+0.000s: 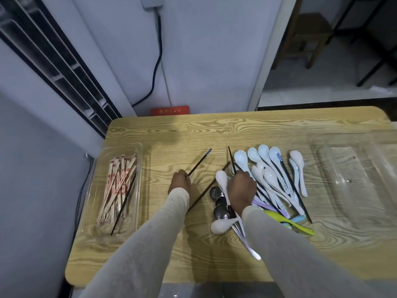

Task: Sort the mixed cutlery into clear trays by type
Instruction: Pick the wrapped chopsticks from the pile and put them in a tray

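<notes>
Head view looked down on a wood-grain table [193, 130]. At its nine o'clock side stood a clear tray [140, 160] holding pale chopsticks [116, 186] with red print, and one dark chopstick [123, 205] lay slanted across them. Just right of that tray, the left hand [180, 183] had its fingers curled round a blue-tipped chopstick [198, 162], whose free end pointed toward one o'clock. A brown chopstick [209, 188] lay loose on the table between the two hands. The right hand [241, 186] gripped another black chopstick [231, 160] over the mixed pile, with the tip aimed near twelve o'clock. Metal spoons [219, 209] lay at that hand's seven o'clock. White spoons [268, 171] fanned out from twelve to three o'clock of it, with coloured plastic spoons [287, 221] under the wrist at five o'clock. A second clear tray [343, 160] sat at the table's three o'clock edge.
</notes>
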